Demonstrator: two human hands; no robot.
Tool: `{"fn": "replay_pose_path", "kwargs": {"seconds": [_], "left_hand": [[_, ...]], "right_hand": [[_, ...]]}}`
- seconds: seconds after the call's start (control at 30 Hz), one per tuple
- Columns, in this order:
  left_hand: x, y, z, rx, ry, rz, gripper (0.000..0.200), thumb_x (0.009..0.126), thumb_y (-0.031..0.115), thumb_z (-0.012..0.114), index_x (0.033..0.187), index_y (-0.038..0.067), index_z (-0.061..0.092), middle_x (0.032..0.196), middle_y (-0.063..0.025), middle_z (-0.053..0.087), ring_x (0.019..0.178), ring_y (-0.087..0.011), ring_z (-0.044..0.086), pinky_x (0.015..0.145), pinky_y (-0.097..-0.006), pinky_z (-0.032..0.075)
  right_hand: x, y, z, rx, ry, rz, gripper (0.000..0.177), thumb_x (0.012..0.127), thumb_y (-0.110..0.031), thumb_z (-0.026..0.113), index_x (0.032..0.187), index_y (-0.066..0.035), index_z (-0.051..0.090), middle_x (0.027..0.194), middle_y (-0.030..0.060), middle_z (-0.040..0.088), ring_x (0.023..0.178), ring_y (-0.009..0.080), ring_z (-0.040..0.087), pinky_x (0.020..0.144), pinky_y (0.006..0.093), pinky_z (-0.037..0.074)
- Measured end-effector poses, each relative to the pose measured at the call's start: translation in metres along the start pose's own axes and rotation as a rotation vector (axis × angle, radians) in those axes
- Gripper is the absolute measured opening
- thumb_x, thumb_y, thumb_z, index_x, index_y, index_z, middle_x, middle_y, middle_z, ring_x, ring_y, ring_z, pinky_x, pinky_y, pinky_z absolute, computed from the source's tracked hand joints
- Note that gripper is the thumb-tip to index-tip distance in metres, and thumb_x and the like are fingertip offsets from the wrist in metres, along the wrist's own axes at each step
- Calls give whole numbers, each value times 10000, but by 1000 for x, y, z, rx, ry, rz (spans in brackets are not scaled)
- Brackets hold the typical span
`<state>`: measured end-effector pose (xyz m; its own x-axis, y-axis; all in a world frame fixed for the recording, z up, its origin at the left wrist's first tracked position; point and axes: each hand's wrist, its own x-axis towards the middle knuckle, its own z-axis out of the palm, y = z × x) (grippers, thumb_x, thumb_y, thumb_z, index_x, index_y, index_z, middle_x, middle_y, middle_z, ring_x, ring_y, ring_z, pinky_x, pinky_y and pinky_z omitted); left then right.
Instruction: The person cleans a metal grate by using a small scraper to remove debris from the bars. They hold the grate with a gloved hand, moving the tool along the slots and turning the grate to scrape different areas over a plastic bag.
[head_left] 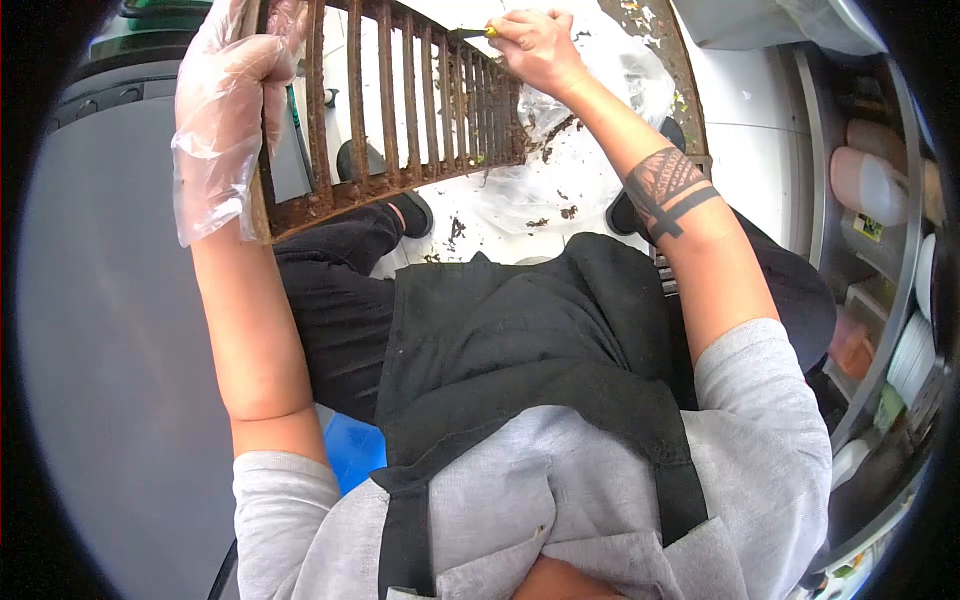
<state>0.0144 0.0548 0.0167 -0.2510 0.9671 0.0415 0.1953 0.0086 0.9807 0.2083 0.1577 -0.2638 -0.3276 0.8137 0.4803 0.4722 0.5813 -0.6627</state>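
My left hand [235, 85], in a clear plastic glove, is closed round the end of a long metal grate [387, 90] with parallel slats. Brown, rust-coloured grime coats the grate, which is held tilted above the floor. My right hand [540, 50] is bare and closed on a small scraping tool [490, 31] with a yellow handle and a thin dark blade. The blade points left and overlaps the grate's far rail in this view. Beneath lies a crumpled clear plastic bag [640, 85] strewn with brown flakes.
White floor tiles [750, 85] carry scattered brown debris. A brown strip [690, 70] with bits on it runs along the right. Further right stands a metal shelf with stacked white plates [912, 360] and containers. A grey surface [110, 300] fills the left side.
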Motion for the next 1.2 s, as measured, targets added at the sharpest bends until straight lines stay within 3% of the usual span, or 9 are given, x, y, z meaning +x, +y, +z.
{"fn": "replay_pose_path", "kwargs": {"seconds": [0.07,0.1,0.17,0.27,0.33,0.37,0.47,0.6,1.2], "left_hand": [[-3,6,-7,-11,16,-42,888,638,-144,399,1522,-58,403,1214,-132,582,905,-137,602,761,-175,525],[-3,9,-21,-67,-186,2,885,642,-140,403,1521,-48,411,1169,-123,584,851,-118,586,692,-160,499],[-3,7,-24,-130,-387,47,881,645,-137,407,1521,-38,419,1125,-114,586,797,-100,570,622,-144,473],[0,8,7,-42,6,60,879,652,-130,416,1522,-11,439,1069,-102,615,669,-76,530,494,-159,403],[2,36,21,-106,241,-238,858,663,-122,429,1513,-5,460,1049,-112,627,627,-73,512,441,-176,367],[-6,-1,-35,4,-300,96,820,678,-112,440,1494,-30,474,1130,-118,629,665,-73,515,486,-172,395],[-17,21,-2,123,17,-94,798,691,-103,451,1488,-54,467,1224,-124,608,785,-79,537,575,-158,420],[11,-24,-23,58,-69,225,777,710,-96,458,1486,-61,469,1244,-105,608,830,-92,541,618,-176,429],[7,-17,-28,-41,-161,166,647,753,-129,503,1394,-54,547,968,-48,617,732,-83,534,586,-190,442]], "right_hand": [[-2,2,-3,-184,-24,-76,165,821,-197,672,942,-101,731,897,162,724,903,376,712,770,491,554],[-2,-4,-9,-186,-23,-76,165,821,-197,672,942,-101,731,897,162,724,903,376,712,770,491,554],[-6,-24,-30,-301,-51,-290,146,874,-207,726,1017,-187,745,961,21,702,889,247,654,820,434,476],[-13,-18,-26,-337,-53,-100,172,898,-235,691,1054,-184,744,985,33,702,938,274,670,840,446,505],[-13,-36,-29,-325,-92,19,171,898,-222,674,1042,-179,756,1000,38,707,974,276,677,850,434,524],[-13,-47,-29,-311,-126,149,176,898,-210,657,1031,-174,768,1014,44,713,1009,278,685,860,422,543],[-11,-55,-24,-320,-143,167,241,918,-250,662,1116,-148,752,1037,60,706,1009,316,678,880,422,544],[-5,-64,-20,-344,-185,215,254,917,-268,663,1121,-151,761,1074,70,716,1008,321,681,886,422,539],[-2,-64,-16,-394,-214,275,265,924,-253,606,1108,-152,767,1117,76,729,1011,322,700,870,460,549]]}}
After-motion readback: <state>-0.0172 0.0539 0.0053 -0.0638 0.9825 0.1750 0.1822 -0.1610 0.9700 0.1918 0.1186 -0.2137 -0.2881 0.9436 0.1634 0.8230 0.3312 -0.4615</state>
